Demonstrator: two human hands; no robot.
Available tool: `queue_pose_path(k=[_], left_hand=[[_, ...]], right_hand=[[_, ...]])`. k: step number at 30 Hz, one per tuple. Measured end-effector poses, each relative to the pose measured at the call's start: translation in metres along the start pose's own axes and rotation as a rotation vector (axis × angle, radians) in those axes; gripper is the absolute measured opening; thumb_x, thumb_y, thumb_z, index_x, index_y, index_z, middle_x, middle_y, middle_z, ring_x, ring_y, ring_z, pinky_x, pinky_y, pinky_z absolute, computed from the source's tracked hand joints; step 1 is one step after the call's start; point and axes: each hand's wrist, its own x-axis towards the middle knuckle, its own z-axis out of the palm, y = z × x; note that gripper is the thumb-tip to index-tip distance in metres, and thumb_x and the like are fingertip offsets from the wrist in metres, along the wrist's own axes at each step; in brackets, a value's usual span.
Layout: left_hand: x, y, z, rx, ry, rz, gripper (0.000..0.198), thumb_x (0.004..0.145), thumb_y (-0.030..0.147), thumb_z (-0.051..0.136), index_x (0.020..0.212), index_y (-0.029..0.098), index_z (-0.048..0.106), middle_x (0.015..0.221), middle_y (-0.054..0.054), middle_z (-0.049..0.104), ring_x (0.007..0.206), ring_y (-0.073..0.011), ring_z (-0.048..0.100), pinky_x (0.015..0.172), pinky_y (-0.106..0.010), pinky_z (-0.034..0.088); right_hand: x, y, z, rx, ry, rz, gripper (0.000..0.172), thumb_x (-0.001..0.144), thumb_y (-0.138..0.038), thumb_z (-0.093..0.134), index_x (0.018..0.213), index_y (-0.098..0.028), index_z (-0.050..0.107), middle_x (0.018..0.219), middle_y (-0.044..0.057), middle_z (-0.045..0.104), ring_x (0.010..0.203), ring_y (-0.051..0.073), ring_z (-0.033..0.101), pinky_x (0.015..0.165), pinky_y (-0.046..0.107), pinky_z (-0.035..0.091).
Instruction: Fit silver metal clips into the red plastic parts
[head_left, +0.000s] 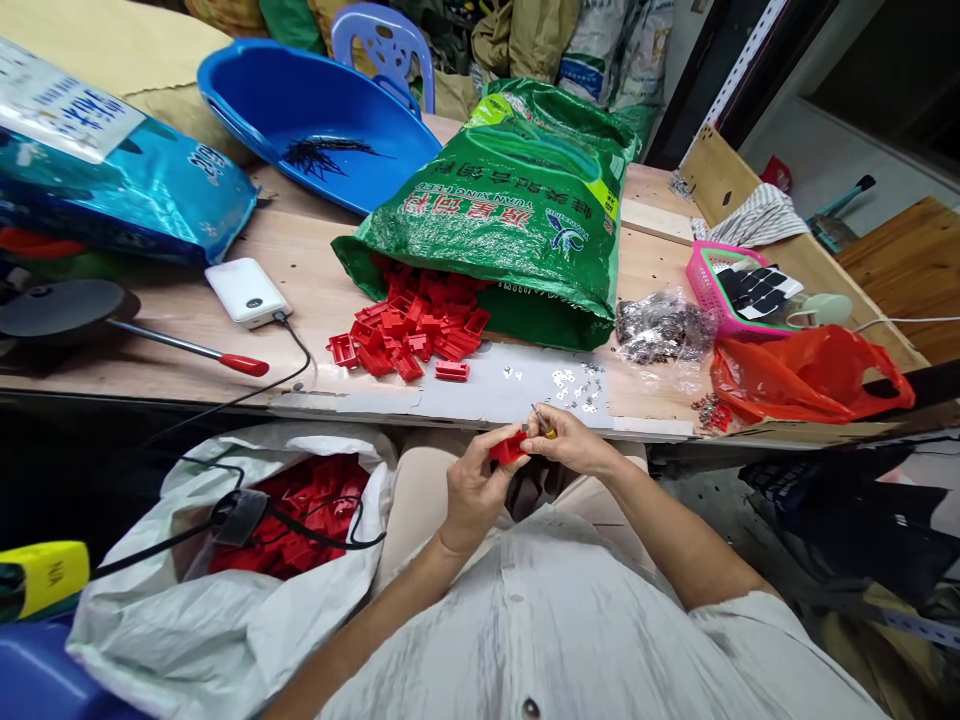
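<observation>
Shirt (517, 610) nearest, 1 red piece (507, 449) sits between 2 hands (477, 482) (568, 440).

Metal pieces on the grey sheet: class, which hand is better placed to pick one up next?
Probably the right hand: it is nearer most of the metal pieces, though it holds something yellow. The left hand, farther off, grips a red part.
</observation>
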Motion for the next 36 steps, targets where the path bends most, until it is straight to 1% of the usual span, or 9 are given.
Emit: queue_pose_path(k=[3,6,8,13,21,26,30,33,36], left_hand=[[0.009,-0.006,-0.002,-0.14,0.047,-0.176,0.033,0.08,0.025,0.072,0.112,0.021,0.063,0.11,-0.008,0.072,0.1,-0.0202,0.07,0.092,-0.036,0.057],[0.018,-0.01,-0.006,-0.27,0.123,-0.262,0.034,0.077,0.028,0.074,0.108,0.019,0.061,0.112,-0.01,0.071,0.101,-0.0209,0.069,0.094,-0.038,0.055],[0.022,-0.012,-0.01,-0.334,0.15,-0.306,0.035,0.075,0.028,0.075,0.106,0.019,0.061,0.113,-0.009,0.071,0.102,-0.021,0.069,0.094,-0.039,0.054],[0.026,-0.014,-0.018,-0.439,0.203,-0.415,0.04,0.071,0.026,0.078,0.108,0.021,0.066,0.111,-0.004,0.07,0.098,-0.017,0.067,0.094,-0.032,0.051],[0.03,-0.018,-0.021,-0.544,0.213,-0.492,0.053,0.072,0.028,0.078,0.123,0.025,0.064,0.108,-0.001,0.07,0.098,-0.014,0.064,0.097,-0.027,0.045],[0.029,-0.016,-0.02,-0.571,0.212,-0.499,0.054,0.072,0.027,0.078,0.124,0.026,0.064,0.109,-0.001,0.071,0.099,-0.0134,0.064,0.098,-0.027,0.045],[0.028,-0.011,-0.02,-0.562,0.192,-0.453,0.05,0.071,0.025,0.079,0.119,0.024,0.066,0.103,-0.002,0.073,0.093,-0.0141,0.066,0.092,-0.028,0.05],[0.028,-0.008,-0.022,-0.527,0.188,-0.403,0.045,0.071,0.024,0.079,0.114,0.022,0.067,0.1,-0.003,0.073,0.09,-0.0151,0.068,0.088,-0.029,0.053],[0.028,-0.005,-0.024,-0.466,0.202,-0.345,0.041,0.07,0.024,0.079,0.109,0.021,0.068,0.1,-0.003,0.073,0.089,-0.016,0.069,0.087,-0.029,0.054]], right_hand=[[0.018,0.002,-0.012,-0.189,0.034,-0.015,0.03,0.077,-0.042,0.071,0.084,-0.019,0.053,0.073,-0.004,0.054,0.067,0.011,0.049,0.063,0.023,0.038],[0.042,-0.002,-0.024,-0.58,0.199,-0.031,0.014,0.086,-0.029,0.062,0.094,-0.018,0.06,0.088,0.002,0.065,0.081,0.016,0.057,0.073,0.027,0.039],[0.057,-0.006,-0.028,-0.833,0.299,0.002,0.009,0.088,-0.022,0.059,0.096,-0.018,0.063,0.098,0.006,0.068,0.09,0.019,0.059,0.078,0.029,0.039],[0.085,-0.009,-0.027,-1.087,0.315,0.09,0.011,0.089,-0.024,0.058,0.097,-0.02,0.065,0.104,0.008,0.069,0.096,0.021,0.06,0.079,0.028,0.039],[0.091,-0.01,-0.029,-1.111,0.278,0.097,0.01,0.087,-0.02,0.056,0.095,-0.021,0.062,0.099,0.005,0.069,0.092,0.02,0.059,0.073,0.026,0.036],[0.092,-0.011,-0.03,-1.097,0.276,0.112,0.013,0.085,-0.019,0.058,0.097,-0.022,0.062,0.096,0.003,0.069,0.087,0.02,0.06,0.07,0.027,0.035],[0.091,-0.014,-0.034,-1.065,0.282,0.073,0.013,0.083,-0.019,0.063,0.096,-0.022,0.065,0.1,0.005,0.067,0.092,0.021,0.059,0.073,0.027,0.036],[0.08,-0.016,-0.034,-0.937,0.357,-0.036,0.02,0.083,-0.023,0.065,0.103,-0.021,0.064,0.101,0.005,0.065,0.091,0.019,0.058,0.077,0.028,0.038],[0.057,-0.019,-0.024,-0.617,0.245,-0.119,0.018,0.084,-0.031,0.064,0.099,-0.02,0.064,0.092,0.002,0.066,0.083,0.016,0.058,0.075,0.026,0.04]])
